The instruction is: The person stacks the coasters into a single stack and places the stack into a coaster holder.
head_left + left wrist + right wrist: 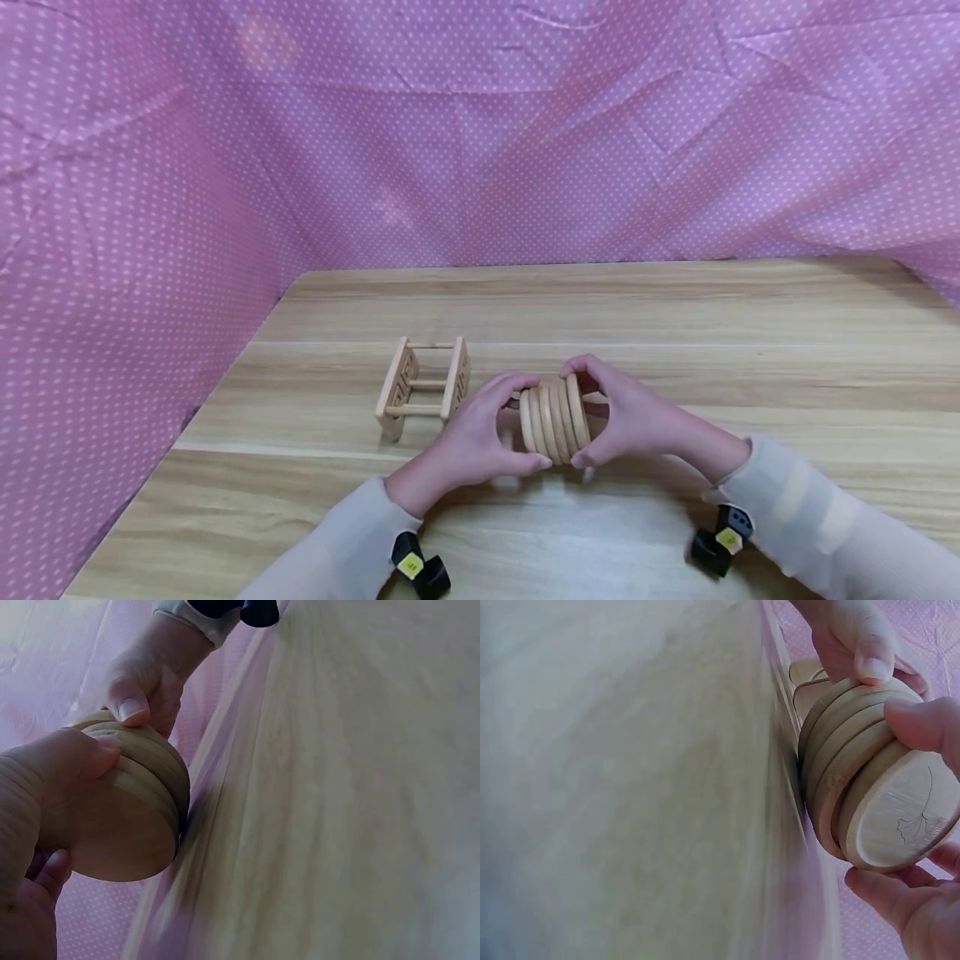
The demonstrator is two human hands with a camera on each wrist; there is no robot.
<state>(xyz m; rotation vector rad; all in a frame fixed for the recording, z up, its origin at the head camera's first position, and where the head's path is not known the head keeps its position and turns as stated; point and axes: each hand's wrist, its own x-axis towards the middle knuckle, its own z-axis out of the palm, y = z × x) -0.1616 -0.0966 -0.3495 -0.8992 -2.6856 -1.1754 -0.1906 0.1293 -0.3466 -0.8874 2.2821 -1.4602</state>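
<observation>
Between both hands is a row of several round wooden coasters (553,423), standing on edge face to face. My left hand (483,433) grips the left end, thumb on the near side and fingers round the far side. At the right end my right hand (630,412) holds the outermost coaster, which tilts a little away from the others at the bottom in the right wrist view. A thin leaf drawing (922,817) marks that coaster's outer face. Left of the left hand, a small wooden coaster rack (423,387) with two cut-out side panels and crossbars stands on the table.
The wood-grain table (675,333) stretches out around the hands. Pink dotted cloth (480,167) hangs behind it and along the left side. A small black camera (420,567) sits on the left wrist and another camera (720,542) on the right.
</observation>
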